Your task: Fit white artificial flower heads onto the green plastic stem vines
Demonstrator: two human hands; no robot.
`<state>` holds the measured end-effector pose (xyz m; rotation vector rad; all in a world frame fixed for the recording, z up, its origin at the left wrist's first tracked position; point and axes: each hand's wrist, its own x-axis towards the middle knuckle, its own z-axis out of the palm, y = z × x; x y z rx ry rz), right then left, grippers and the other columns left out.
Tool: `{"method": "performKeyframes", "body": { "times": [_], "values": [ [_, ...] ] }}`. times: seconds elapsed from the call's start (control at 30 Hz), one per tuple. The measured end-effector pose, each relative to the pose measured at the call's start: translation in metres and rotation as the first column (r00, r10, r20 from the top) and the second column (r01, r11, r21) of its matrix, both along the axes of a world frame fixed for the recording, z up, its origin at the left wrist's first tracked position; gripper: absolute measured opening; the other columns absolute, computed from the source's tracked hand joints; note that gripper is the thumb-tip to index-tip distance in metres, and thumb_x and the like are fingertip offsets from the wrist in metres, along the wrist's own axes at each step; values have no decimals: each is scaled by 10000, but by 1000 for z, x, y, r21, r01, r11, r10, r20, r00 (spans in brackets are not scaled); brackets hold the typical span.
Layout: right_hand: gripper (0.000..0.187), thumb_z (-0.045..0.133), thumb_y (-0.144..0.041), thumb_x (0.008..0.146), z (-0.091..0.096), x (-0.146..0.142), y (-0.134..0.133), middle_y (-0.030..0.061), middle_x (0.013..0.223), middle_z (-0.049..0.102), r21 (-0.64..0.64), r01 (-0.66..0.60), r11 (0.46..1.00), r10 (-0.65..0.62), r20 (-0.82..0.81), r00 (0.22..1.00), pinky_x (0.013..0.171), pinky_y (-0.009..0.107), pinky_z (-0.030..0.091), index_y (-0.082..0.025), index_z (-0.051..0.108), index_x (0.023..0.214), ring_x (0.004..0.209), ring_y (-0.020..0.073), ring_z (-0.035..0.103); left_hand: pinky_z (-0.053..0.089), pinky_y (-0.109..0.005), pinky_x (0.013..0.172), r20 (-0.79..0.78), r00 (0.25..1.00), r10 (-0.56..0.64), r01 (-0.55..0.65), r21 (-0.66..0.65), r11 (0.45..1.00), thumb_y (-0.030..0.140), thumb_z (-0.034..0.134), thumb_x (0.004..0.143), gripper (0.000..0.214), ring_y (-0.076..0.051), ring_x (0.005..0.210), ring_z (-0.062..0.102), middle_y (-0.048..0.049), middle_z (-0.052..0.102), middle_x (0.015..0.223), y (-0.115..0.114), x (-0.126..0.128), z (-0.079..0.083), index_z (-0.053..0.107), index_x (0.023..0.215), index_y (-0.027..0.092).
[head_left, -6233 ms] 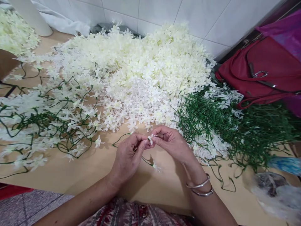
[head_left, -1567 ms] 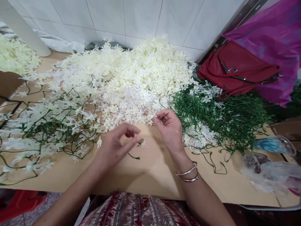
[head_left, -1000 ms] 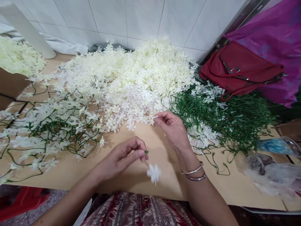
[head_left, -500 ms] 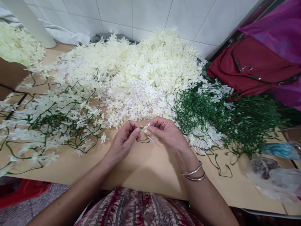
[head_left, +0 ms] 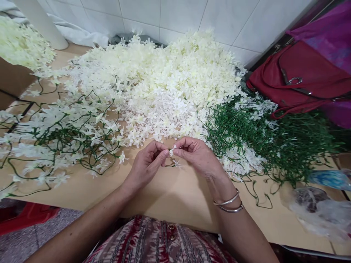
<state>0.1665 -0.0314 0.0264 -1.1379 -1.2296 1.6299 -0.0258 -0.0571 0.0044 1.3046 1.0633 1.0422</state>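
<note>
Both hands meet above the worktop (head_left: 170, 212), in front of the main heap of blossoms. The right hand (head_left: 199, 157) has its thumb and forefinger pinched on a small white flower (head_left: 172, 151), which sits directly between the two sets of fingertips. The left hand (head_left: 150, 160) has its fingers drawn together at the flower's other side, closed on a green stem (head_left: 170, 166); the exact point of grip is hidden by the thumb. The stem emerges below the fingers and ends in a second white flower (head_left: 178, 164), close under the right fingertips. The right wrist carries metal bangles (head_left: 229, 204) (two are visible).

Beyond the hands, the pile of loose white flowers (head_left: 175, 76) extends back towards the tiled wall (head_left: 181, 14). To the left lies a tangle of stemmed flowers (head_left: 60, 135), white blooms attached to green stalks. To the right is a mass of green stems (head_left: 236, 128), with white blossoms around its edges. A red handbag (head_left: 304, 78) rests behind that mass, partly covered by purple plastic (head_left: 326, 23). Near the right edge, a clear plastic bag (head_left: 326, 215) holds dark contents, not identifiable, beside a blue-patterned item (head_left: 330, 179).
</note>
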Motion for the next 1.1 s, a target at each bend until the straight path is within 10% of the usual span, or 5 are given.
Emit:
{"method": "performKeyframes", "body": {
  "times": [0.77, 1.1],
  "values": [
    [254, 849, -440, 812, -5, -7, -2, -3, 762, 720, 44, -61, 997, 62, -16, 998, 690, 294, 533, -218, 735, 859, 716, 154, 648, 612, -284, 697, 206, 976, 65, -25, -190, 981, 530, 801, 864, 416, -161, 693, 737, -9, 751, 776, 1, 4, -4, 604, 1010, 193],
    [277, 905, -398, 747, -4, 2, 1, -16, 744, 700, 10, -49, 999, 49, 13, 999, 693, 276, 493, -205, 712, 794, 698, 133, 609, 536, -236, 652, 81, 995, -52, 58, -65, 996, 456, 703, 965, 294, -128, 650, 655, -3, 683, 681, 2, -3, 3, 703, 911, 167]
  ]
}}
